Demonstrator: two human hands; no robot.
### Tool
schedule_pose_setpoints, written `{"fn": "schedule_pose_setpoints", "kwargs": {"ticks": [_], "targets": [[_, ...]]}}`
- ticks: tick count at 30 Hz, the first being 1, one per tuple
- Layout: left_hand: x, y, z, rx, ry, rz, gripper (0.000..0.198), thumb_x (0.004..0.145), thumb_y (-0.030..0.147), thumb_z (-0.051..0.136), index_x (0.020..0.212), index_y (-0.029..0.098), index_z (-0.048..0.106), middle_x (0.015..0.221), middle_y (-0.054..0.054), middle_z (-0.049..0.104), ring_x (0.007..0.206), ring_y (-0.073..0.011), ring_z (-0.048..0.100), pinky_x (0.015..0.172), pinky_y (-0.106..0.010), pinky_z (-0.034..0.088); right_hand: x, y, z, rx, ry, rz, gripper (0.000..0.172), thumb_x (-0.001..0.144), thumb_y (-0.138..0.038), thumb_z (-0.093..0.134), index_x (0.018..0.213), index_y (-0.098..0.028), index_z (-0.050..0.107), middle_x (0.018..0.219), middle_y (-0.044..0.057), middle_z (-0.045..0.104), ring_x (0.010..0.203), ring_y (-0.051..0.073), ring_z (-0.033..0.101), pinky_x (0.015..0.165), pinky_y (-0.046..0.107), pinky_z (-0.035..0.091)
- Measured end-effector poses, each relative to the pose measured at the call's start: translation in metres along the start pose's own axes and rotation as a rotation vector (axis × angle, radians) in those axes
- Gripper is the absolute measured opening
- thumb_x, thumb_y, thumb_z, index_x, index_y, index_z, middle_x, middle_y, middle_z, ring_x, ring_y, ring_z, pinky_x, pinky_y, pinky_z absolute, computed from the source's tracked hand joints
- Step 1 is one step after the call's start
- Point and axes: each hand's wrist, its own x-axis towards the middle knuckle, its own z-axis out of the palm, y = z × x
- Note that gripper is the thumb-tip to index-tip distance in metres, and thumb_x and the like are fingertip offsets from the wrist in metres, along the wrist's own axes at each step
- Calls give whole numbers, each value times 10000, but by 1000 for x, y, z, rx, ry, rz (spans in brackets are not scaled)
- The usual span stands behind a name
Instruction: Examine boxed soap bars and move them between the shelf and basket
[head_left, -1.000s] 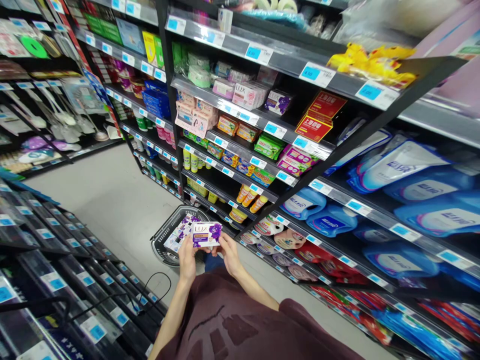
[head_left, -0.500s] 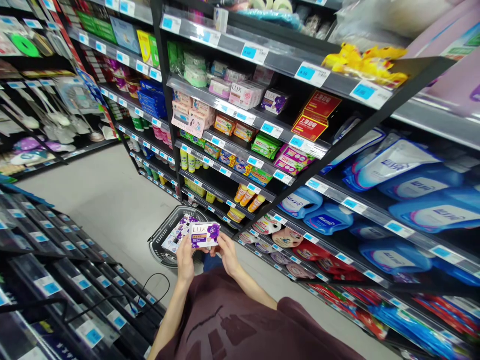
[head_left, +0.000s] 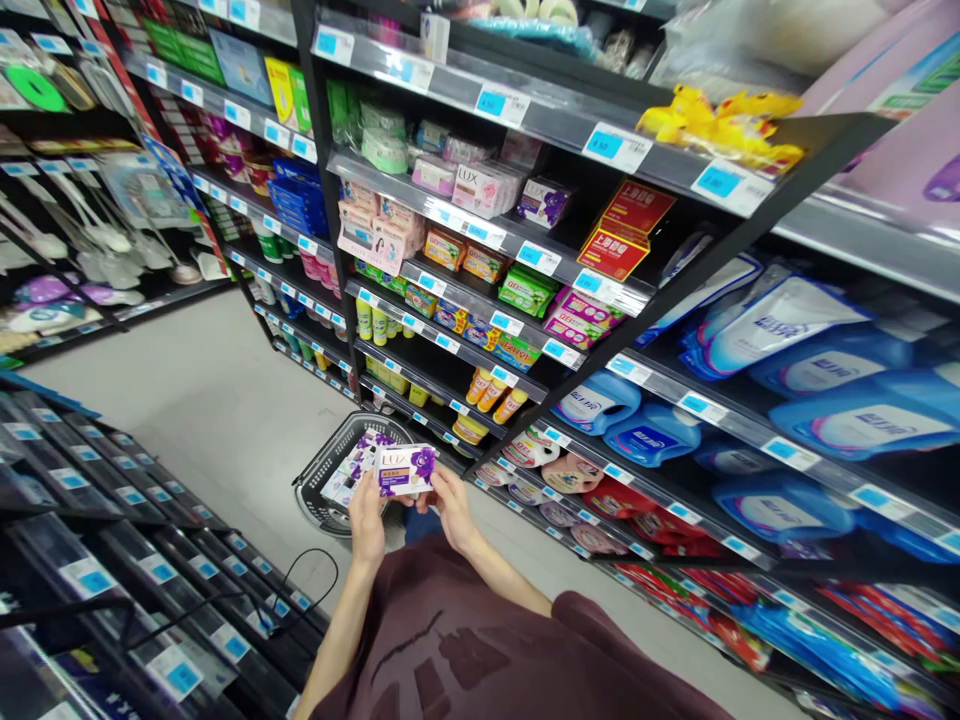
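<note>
A white and purple LUX soap box (head_left: 405, 471) is held up in front of me, its printed face toward the camera. My left hand (head_left: 366, 520) grips its left end, and my right hand (head_left: 451, 500) pinches its right end. Both sets of fingers are closed on the box; some fingertips are hidden behind it. Beyond the hands, a dark basket (head_left: 311, 475) stands on the floor. Several similar white and purple boxes (head_left: 356, 468) lie inside it, partly covered by the held box.
Ahead rises a shelf unit with pink LUX boxes (head_left: 484, 190), a dark purple LUX box (head_left: 543, 201) and red boxes (head_left: 619, 240). Blue detergent bottles (head_left: 652, 432) fill shelves at right. Another rack (head_left: 112, 520) with price tags borders the left, a black cable loop (head_left: 330, 568) beside it.
The view has shifted slightly, so shelves and basket sit a little further left. Both hands still hold the soap box in nearly the same pose.
</note>
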Motion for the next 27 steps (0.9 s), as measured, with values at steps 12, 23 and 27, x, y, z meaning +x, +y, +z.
{"fn": "schedule_pose_setpoints", "kwargs": {"ticks": [12, 23, 27], "targets": [[0, 0, 1, 7, -33, 8, 351, 934, 464, 532, 1001, 157, 689, 853, -70, 756, 648, -194, 692, 590, -318, 574, 1, 1, 0, 6, 7, -1, 341, 849, -517, 657, 952, -192, 644, 581, -20, 621, 494, 139, 541, 527, 267, 450], [0, 1, 0, 18, -17, -24, 379, 909, 498, 557, 1012, 156, 683, 873, -81, 762, 640, -208, 697, 598, -343, 581, 0, 1, 0, -2, 25, 19, 381, 826, -553, 670, 950, -193, 656, 578, -14, 621, 505, 148, 547, 535, 277, 447], [0, 2, 0, 17, -27, -26, 367, 921, 480, 547, 1025, 155, 683, 879, -75, 759, 638, -198, 695, 614, -336, 581, 0, -1, 1, 0, 27, 19, 368, 827, -543, 674, 928, -189, 655, 576, -14, 620, 499, 144, 544, 532, 274, 443]]}}
